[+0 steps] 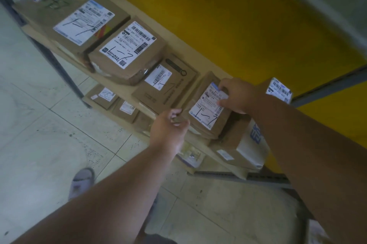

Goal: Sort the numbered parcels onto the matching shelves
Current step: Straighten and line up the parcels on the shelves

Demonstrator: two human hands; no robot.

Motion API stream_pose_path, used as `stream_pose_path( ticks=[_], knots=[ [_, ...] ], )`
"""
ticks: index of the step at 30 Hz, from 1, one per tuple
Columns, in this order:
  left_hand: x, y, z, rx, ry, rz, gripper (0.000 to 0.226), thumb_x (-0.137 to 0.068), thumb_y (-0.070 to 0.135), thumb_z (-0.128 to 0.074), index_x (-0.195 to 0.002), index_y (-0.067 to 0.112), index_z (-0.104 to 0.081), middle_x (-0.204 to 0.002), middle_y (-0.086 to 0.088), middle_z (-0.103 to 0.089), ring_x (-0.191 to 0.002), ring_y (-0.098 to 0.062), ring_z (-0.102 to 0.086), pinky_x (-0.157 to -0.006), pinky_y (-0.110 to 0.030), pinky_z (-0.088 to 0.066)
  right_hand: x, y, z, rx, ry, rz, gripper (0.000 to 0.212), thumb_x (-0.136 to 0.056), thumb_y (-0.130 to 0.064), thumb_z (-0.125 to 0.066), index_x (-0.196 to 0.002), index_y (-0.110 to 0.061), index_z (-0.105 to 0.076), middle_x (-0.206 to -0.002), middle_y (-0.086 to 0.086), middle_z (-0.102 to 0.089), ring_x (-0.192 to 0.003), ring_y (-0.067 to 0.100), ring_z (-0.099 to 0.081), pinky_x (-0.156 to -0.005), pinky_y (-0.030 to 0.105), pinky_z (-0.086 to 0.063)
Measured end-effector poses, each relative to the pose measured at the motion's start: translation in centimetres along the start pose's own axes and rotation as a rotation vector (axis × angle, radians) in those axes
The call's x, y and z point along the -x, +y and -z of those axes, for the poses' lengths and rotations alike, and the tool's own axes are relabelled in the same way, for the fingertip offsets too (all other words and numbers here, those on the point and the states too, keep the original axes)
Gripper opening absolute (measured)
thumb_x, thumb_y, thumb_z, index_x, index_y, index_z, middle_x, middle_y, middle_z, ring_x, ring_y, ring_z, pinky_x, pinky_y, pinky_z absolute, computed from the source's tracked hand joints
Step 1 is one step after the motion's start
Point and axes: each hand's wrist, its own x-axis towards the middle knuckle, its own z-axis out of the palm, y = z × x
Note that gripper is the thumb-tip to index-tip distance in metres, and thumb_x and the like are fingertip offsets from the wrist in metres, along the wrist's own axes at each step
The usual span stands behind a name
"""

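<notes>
Head view: both hands grip a small brown parcel (206, 108) marked 1-7, the left hand (168, 124) at its near corner, the right hand (237, 95) on its label, atop a larger box (244, 144) on the shelf (198, 49)

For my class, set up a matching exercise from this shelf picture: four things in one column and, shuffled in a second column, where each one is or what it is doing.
Column one
1. left hand
2. right hand
3. parcel in hand
4. slipper

Column two
A. on the tiled floor, lower left
B. grips the near left corner of the parcel
C. rests tilted on the shelf, marked 1-7
D. pinches the far edge of the parcel's label

Pairs: 1-B, 2-D, 3-C, 4-A
</notes>
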Motion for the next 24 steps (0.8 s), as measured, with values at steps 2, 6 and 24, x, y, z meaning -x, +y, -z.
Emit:
stream_pose_path(
  ticks=[2,6,24],
  knots=[
    [0.2,-0.1,0.4,-0.003,0.011,0.001,0.037,-0.092,0.032,-0.072,-0.127,0.032,-0.062,-0.09,0.015,-0.069,-0.033,0.004,-0.048,-0.033,-0.011,-0.032,0.0,-0.3,-0.2,-0.007,0.011,0.029,0.043,-0.087,-0.034,-0.076,-0.122,-0.021,-0.055,-0.125,0.011,-0.056,-0.1,0.026,-0.057,-0.074,0.031,-0.042],
    [0.2,-0.3,0.7,0.036,0.002,0.014,0.037,-0.092,0.03,-0.071,-0.128,0.031,-0.061,-0.089,0.007,-0.072,-0.029,0.0,-0.038,-0.033,-0.014,-0.03,0.2,-0.5,-0.3,-0.012,0.015,0.049,0.044,-0.088,-0.035,-0.075,-0.125,-0.021,-0.055,-0.125,0.012,-0.056,-0.104,0.028,-0.058,-0.081,0.034,-0.048],
    [0.9,1.6,3.5,-0.122,-0.124,-0.088,0.049,-0.092,0.031,-0.071,-0.138,0.033,-0.054,-0.082,0.033,-0.051,-0.062,0.018,-0.055,-0.044,-0.002,-0.037,5.0,-1.8,0.8,-0.195,0.218,-0.041,0.05,-0.091,-0.035,-0.07,-0.134,-0.015,-0.054,-0.135,0.01,-0.052,-0.119,0.027,-0.052,-0.088,0.031,-0.039]
  ],
)
